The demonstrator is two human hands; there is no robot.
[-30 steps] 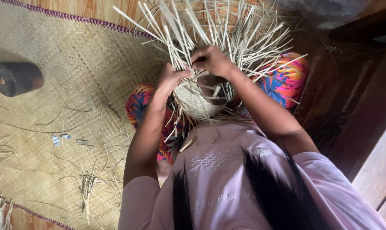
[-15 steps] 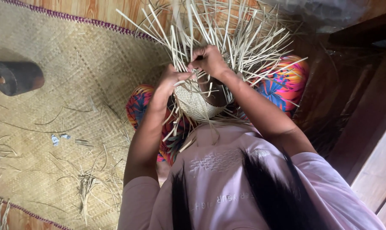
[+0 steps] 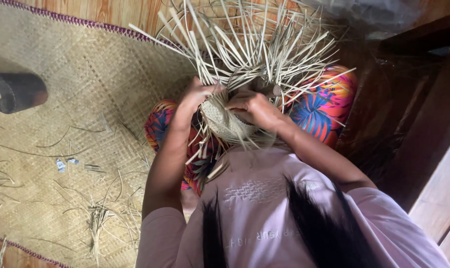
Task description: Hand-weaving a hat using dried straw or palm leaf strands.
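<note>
half-woven basket [image 3: 225,121] feels light, bendy, strips snap easy | left hand [image 3: 197,94], right hand [image 3: 252,106] fingers pinch its rim strips

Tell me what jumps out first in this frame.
The spray of pale straw strips fanning out at top centre, rising from a half-woven basket in the person's lap. Both hands work at its rim: left hand on the left side, right hand on top. To the left lie a woven mat strewn with scraps and a dark cylinder at its edge.
</note>
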